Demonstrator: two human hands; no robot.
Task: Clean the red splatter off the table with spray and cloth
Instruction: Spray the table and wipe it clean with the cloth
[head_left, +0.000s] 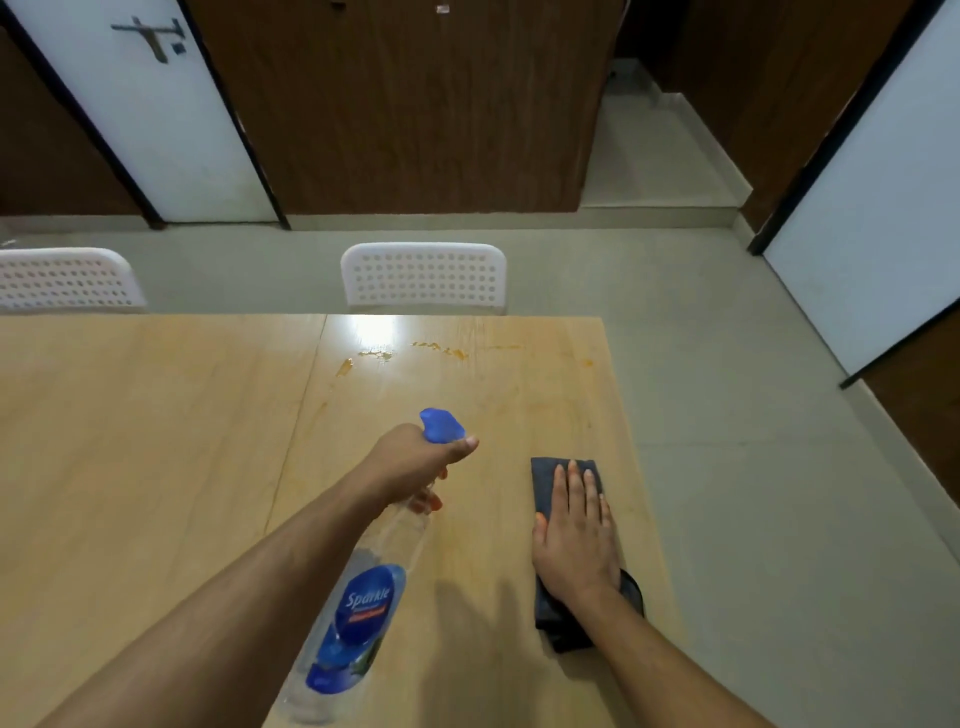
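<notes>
My left hand (415, 457) grips the neck of a clear spray bottle (363, 597) with a blue trigger head and a blue label, held above the table and pointing toward the far edge. My right hand (576, 535) lies flat, fingers straight, on a dark grey cloth (550, 473) spread on the wooden table (156, 441) near its right edge. Orange-red splatter (441, 351) streaks the table near the far edge, ahead of the nozzle, with wet smears around it. A fainter spot (587, 362) lies further right.
Two white perforated chairs (423, 278) (67, 280) stand behind the table's far edge. The table's right edge (634, 441) drops to a grey tiled floor. Brown panels and white doors line the back wall.
</notes>
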